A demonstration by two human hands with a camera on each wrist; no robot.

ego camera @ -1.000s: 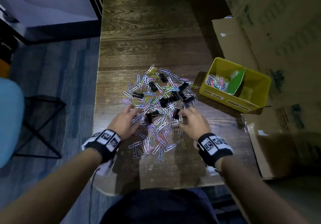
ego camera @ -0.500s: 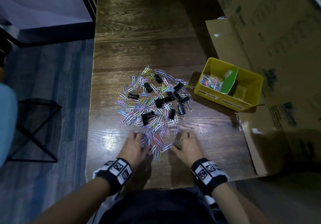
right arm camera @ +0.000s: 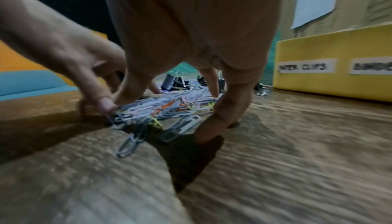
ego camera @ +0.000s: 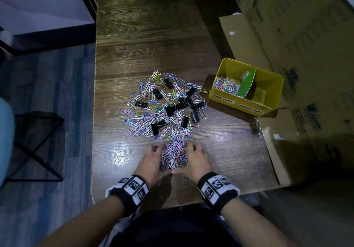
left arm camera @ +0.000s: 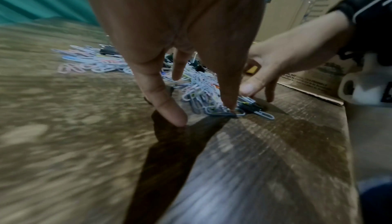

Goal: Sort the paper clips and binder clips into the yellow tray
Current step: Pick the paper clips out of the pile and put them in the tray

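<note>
A mixed pile of coloured paper clips (ego camera: 145,116) and black binder clips (ego camera: 191,97) lies mid-table. Nearer me, a dense heap of paper clips (ego camera: 174,153) sits between my hands. My left hand (ego camera: 155,156) and right hand (ego camera: 195,156) cup it from either side, fingertips on the wood and thumbs nearly meeting at its near end. The wrist views show spread fingers (left arm camera: 169,115) (right arm camera: 214,127) raking around the heap (left arm camera: 201,90) (right arm camera: 169,108). The yellow tray (ego camera: 241,104) stands to the right, with paper clips (ego camera: 226,85) left of its green divider (ego camera: 247,86).
Cardboard boxes (ego camera: 287,26) line the right side, and a flat cardboard sheet (ego camera: 283,151) overlaps the table's right edge. One stray clip (ego camera: 184,177) lies by my right wrist. The table's near edge is just under my wrists. A black stool frame (ego camera: 34,145) stands on the floor, left.
Both hands have drawn back from the mixed pile toward the near edge, dragging a bunch of paper clips and closing in on it from both sides.
</note>
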